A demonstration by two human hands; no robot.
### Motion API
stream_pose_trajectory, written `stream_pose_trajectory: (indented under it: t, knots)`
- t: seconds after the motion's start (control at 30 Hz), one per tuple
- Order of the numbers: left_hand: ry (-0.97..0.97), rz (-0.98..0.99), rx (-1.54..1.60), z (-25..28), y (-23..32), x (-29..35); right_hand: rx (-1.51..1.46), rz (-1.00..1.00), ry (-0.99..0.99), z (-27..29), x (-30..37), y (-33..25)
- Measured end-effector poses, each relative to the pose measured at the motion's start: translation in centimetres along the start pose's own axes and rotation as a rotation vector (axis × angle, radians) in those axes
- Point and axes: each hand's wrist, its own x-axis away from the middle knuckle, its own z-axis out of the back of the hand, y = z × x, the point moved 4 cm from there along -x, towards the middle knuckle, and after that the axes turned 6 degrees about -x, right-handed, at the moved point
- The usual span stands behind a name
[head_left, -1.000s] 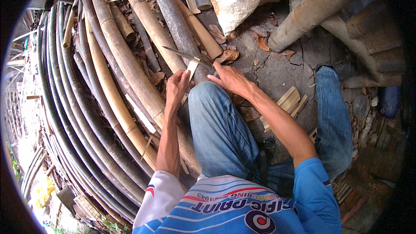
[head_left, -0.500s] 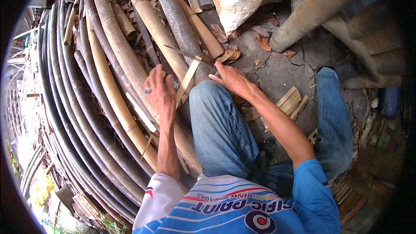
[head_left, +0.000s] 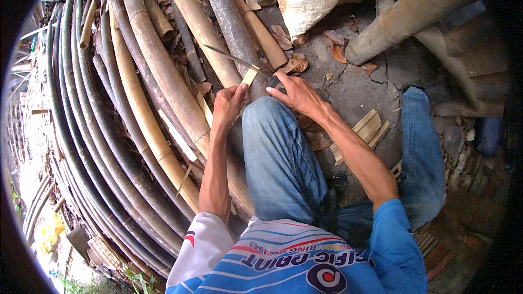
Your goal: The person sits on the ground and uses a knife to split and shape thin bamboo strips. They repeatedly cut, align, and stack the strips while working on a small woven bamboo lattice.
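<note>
Two hands meet just beyond the denim knee (head_left: 267,125): the left hand (head_left: 227,104), fingers closed on a pale strip (head_left: 250,77), holds its far end at the knife (head_left: 229,55), whose blade slants out beyond the knee to the left. The right hand (head_left: 298,95), past the knee's right, has fingers curled about the handle, mostly hidden. Looks like a shaving pass; the next stroke calls for a firm pinch, steady edge. Blade touching strip? Can't tell; the strip's near end is lost in those left fingers.
</note>
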Motion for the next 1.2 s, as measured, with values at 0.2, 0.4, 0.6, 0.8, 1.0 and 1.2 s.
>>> stream_pose_trajectory:
  t: [0.2, 0.4, 0.6, 0.8, 1.0, 1.2]
  knots:
    - [0.009, 0.011, 0.075, -0.4, -0.8, -0.7, -0.050, 0.191, 0.159, 0.6, -0.4, -1.2]
    - [0.047, 0.046, 0.012, -0.6, -1.0, -0.7, 0.044, 0.002, -0.049, -0.9, -0.7, 2.6]
    - [0.012, 0.008, 0.037, -0.6, 0.1, -0.3, -0.023, -0.054, -0.057, -0.9, -0.2, 2.9]
    - [0.002, 0.015, 0.036, -0.9, 0.2, -0.2, -0.156, 0.164, 0.249, 1.5, 0.3, -1.9]
    - [0.022, 0.019, -0.005, -0.8, 0.1, -0.4, 0.055, 0.001, 0.073, -0.8, 0.1, 1.9]
    - [0.065, 0.011, -0.033, -1.1, 0.0, 0.0, -0.196, 0.026, 0.135, 0.7, 0.0, 2.1]
